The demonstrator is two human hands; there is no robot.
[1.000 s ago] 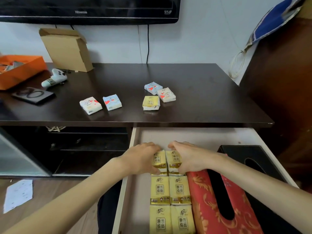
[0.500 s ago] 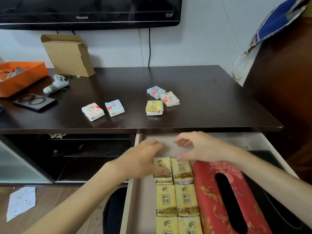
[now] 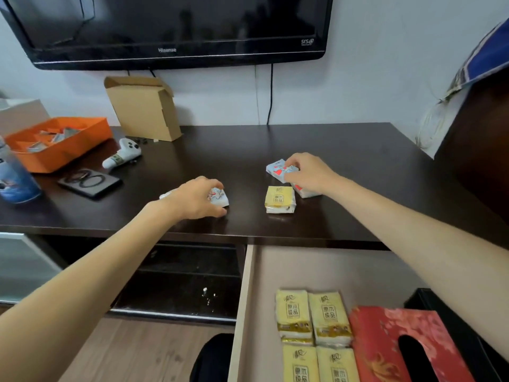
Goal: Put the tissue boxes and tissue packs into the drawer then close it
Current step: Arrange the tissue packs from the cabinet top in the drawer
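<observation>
Both hands are out over the dark tabletop (image 3: pixel 344 166), reaching for the small tissue packs that are not yet stowed, so the step in hand looks like the pickup of the last loose packs. The left hand (image 3: pixel 192 201) curls down over two packs lying side by side near the table's near edge; a blue-and-white pack (image 3: pixel 220 196) shows past its fingertips and the white end of another pack (image 3: pixel 165 194) peeks out on its left, though whether the fingers have truly closed on either I cannot tell. The right hand (image 3: pixel 308 172) pinches the blue heart-printed pack (image 3: pixel 278 170) at the far side of the right-hand cluster, thumb and fingers on its edges. Just under that wrist lies a white-and-red pack (image 3: pixel 305 192), mostly hidden, and just left of it sits a yellow pack (image 3: pixel 280 199), untouched. Below, the drawer (image 3: pixel 245 299) stands pulled open, with yellow packs (image 3: pixel 311 318) laid in rows along its middle, a red tissue box (image 3: pixel 380 334) touching them on the right, and a black tissue box (image 3: pixel 421 299) at the far right edge. The next move probably calls for lifting the gripped packs clear and carrying them near, down into the bare drawer floor beyond the yellow rows. The remaining packs would need another trip before the drawer can be pushed shut.
</observation>
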